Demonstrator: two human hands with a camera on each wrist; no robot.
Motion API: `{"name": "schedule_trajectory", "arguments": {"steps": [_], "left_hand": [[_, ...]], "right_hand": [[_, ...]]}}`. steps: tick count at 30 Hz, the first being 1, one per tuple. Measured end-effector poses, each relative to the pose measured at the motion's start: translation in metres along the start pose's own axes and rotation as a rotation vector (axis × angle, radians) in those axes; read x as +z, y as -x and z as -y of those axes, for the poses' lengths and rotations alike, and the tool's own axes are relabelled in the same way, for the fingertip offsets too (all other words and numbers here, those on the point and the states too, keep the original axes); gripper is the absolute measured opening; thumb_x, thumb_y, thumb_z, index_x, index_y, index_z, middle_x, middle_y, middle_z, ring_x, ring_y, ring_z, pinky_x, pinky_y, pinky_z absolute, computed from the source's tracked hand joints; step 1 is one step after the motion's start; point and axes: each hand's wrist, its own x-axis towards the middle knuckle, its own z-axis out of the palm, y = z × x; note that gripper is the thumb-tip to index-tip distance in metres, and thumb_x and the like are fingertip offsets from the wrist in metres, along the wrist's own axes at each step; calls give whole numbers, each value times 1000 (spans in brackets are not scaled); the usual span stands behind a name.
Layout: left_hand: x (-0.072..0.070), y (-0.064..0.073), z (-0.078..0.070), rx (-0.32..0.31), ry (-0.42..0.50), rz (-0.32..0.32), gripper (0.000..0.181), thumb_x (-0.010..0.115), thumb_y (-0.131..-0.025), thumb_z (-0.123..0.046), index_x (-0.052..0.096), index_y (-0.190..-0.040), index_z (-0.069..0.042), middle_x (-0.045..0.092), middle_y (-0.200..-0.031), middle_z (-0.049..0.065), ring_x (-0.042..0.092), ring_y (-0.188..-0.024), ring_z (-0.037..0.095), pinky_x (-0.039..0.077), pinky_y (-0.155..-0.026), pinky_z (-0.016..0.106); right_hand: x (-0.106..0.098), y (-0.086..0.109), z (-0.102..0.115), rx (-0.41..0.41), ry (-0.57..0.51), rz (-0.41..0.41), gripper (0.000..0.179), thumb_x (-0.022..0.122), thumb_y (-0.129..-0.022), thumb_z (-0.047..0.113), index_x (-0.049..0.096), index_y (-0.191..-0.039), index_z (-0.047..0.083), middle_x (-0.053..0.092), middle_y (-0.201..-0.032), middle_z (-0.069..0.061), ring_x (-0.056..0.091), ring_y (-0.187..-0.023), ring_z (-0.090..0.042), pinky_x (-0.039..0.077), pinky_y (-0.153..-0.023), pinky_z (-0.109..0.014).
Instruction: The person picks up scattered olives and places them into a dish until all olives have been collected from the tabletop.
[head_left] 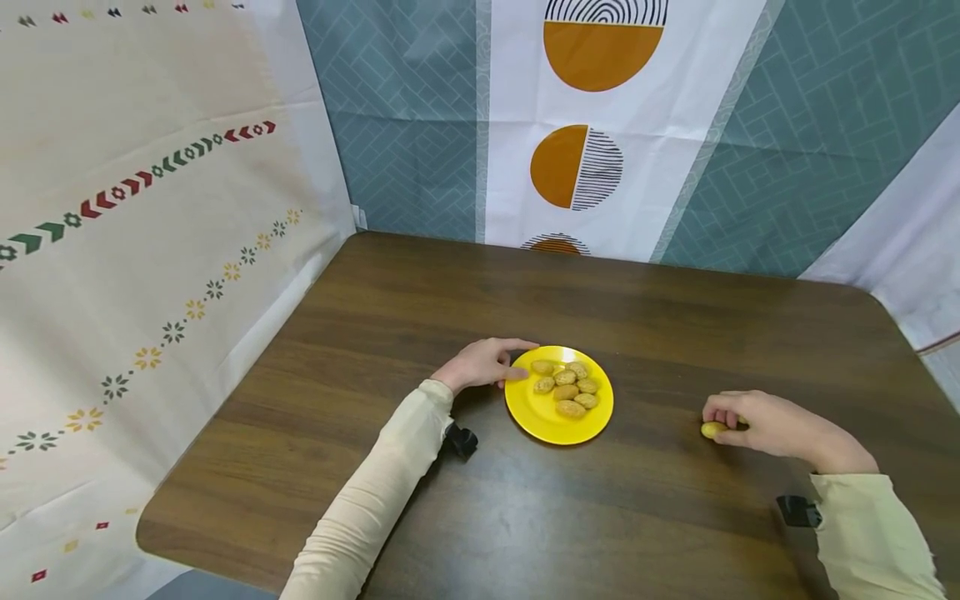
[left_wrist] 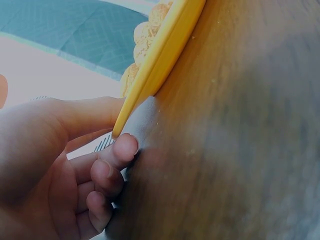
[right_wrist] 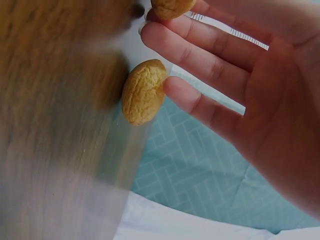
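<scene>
A yellow plate (head_left: pixel 532 417) bears several wrinkled, yellow-brown ovals (head_left: pixel 571 409) that look like small potatoes. My left hand (head_left: pixel 482 364) holds the plate's left rim, the thumb over the upper side; in the left wrist view its other fingers (left_wrist: pixel 125 147) curl below the rim, close to the table. Well to the right, low over the table, my right hand (head_left: pixel 765 423) pinches one oval (right_wrist: pixel 172 7) at its fingertips. A second oval (right_wrist: pixel 145 92) lies on the table against the little finger.
The dark wooden table (head_left: pixel 360 333) has rounded corners. Behind it hangs a teal and white cloth (head_left: pixel 408 167) with orange half-circles, and a patterned pale cloth (head_left: pixel 150 250) hangs on the left. Each sleeve carries a black wrist camera (head_left: pixel 461 442).
</scene>
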Motion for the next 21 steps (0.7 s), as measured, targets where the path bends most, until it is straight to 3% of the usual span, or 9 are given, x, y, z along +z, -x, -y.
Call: {"name": "schedule_trajectory", "arguments": {"steps": [8,21], "left_hand": [[1,-1,1,6,-14,-2,53,66,-91,-36,49,-141,-35,55,-66,1,50,-57,16,41,-56,24],[0,0,0,0,-20,-2,53,66,-91,-36,49,-141,-34,55,-66,1,50,-56,16,40,-55,24]], "right_hand": [[-1,-8,8,-8,18,-34,16,75,-83,15,61,-89,22,53,-81,17,43,-73,8,43,-60,-21],[-8,-31,23,43,25,-19,14,75,-82,17,63,-89,21,51,-76,15,43,-69,4,41,-60,-19]]}}
